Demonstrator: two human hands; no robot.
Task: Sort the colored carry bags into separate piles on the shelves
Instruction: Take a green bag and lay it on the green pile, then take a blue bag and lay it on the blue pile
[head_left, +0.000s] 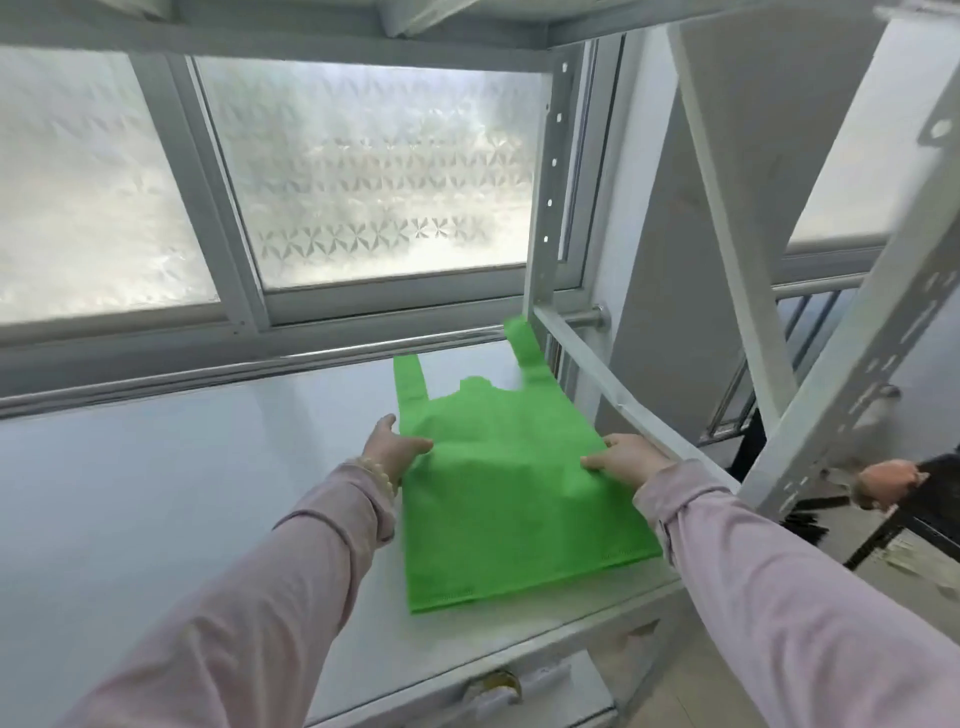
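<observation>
Pressing flat, left hand (397, 441) and right hand (626, 457), fingers apart, settle one green bag (514, 483) mid-frame on shelf (156, 493); no other piles visible.

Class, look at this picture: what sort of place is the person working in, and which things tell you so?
Probably a storeroom or stockroom. A white metal shelving rack with punched uprights stands against a frosted window, and both hands lay a green carry bag flat on its bare shelf.

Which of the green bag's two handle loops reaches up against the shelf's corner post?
The right handle loop; its tip touches the post. The left handle loop lies flat on open shelf.
</observation>
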